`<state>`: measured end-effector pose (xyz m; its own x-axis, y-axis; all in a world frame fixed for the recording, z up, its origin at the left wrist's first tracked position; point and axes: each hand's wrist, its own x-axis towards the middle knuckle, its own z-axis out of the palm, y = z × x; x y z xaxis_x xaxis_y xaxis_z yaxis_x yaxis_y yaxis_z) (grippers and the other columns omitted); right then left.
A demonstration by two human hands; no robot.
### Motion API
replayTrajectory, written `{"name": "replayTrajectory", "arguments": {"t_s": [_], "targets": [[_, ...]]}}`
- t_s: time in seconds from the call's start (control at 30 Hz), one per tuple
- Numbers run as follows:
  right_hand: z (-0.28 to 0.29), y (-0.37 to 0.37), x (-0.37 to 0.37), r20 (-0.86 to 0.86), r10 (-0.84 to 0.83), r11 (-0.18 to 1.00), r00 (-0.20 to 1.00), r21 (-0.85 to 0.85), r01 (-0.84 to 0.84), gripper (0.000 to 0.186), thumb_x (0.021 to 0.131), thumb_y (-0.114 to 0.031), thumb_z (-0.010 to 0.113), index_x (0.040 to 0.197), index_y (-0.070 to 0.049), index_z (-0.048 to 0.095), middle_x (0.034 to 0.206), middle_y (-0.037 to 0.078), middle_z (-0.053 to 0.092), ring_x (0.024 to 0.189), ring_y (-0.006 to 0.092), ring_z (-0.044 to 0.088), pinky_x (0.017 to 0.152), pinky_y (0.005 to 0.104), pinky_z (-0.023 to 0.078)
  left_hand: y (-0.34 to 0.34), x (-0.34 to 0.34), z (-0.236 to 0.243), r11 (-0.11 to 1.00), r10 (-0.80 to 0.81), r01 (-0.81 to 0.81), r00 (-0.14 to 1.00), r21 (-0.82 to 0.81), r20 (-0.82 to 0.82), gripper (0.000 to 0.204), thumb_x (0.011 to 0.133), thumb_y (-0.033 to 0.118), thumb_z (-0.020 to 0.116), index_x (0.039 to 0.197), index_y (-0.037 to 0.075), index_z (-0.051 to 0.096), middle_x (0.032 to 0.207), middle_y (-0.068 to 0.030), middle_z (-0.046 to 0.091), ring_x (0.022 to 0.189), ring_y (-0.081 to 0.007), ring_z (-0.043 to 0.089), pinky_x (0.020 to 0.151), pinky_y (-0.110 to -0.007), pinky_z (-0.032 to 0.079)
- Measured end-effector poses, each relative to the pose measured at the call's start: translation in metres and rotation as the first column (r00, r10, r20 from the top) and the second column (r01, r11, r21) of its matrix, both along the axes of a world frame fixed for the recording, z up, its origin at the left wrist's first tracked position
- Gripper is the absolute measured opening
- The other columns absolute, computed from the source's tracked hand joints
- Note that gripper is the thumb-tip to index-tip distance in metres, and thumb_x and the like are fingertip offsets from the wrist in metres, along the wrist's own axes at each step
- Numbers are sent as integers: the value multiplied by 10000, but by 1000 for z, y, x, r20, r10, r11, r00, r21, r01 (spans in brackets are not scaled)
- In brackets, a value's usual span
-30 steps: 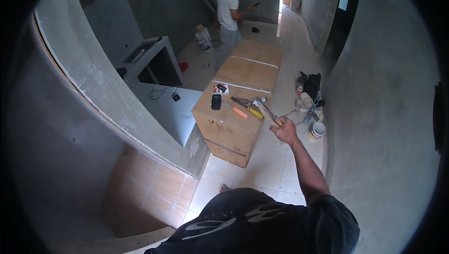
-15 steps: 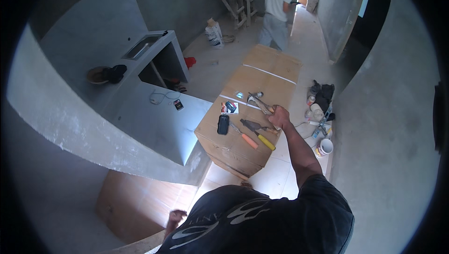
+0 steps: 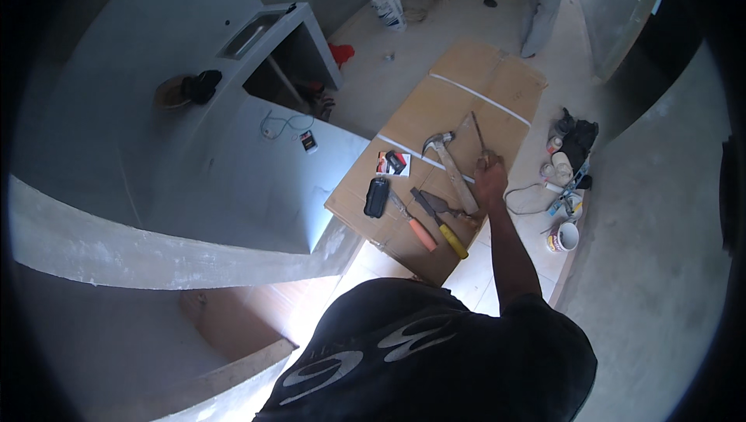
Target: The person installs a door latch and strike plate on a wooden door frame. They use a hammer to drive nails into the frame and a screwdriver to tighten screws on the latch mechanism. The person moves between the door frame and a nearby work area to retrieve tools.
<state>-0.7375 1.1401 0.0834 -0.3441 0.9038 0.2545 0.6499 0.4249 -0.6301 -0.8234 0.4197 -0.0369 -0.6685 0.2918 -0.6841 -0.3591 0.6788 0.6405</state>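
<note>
My right hand is closed on a thin dark metal rod-like tool, held over the right side of a long cardboard box. Just left of it, a claw hammer with a wooden handle lies on the cardboard. Nearer to me are a trowel, a yellow-handled tool with a flat dark blade, and an orange-handled tool. A black case and a small red-and-white packet lie further left. My left hand is out of view.
A pale counter with a cable and a small dark packet stands left. Bottles, a black bag and a white bucket line the right wall. Another person stands beyond the box; a white sack sits behind.
The hammer, earlier close against my right hand, now lies apart from it, and the rod-like tool points away in my grip. My left hand has left view. The view has shifted.
</note>
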Motion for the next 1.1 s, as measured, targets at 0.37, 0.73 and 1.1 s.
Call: {"name": "replayTrajectory", "arguments": {"t_s": [0.37,0.73,1.1], "targets": [[-29,18,-20,373,36,997,927,-72,-9,235,847,-201,643,1023,-86,749,1156,169,642,1089,373,627,910,477,543,58,-41,11,955,27,-4,997,298,-75,283,948,222,733,1072,-20,652,903,-111,724,839,-156,692,742,-323,566],[-17,-7,10,40,-195,967,980,173,185,418,859,-275,681,1191,-22,679,1174,234,639,1066,407,631,935,487,530,98,-102,-25,950,-310,311,950,37,-20,274,934,216,755,1021,-29,670,851,-96,720,776,-155,692,690,-301,566],[-58,-162,207,-256,-664,745,703,-144,651,339,885,-170,687,1172,10,680,1087,221,670,932,352,680,869,431,555,163,-169,-11,636,-772,771,636,24,5,270,927,217,759,1004,-29,679,837,-93,719,750,-157,689,668,-309,567]]}}
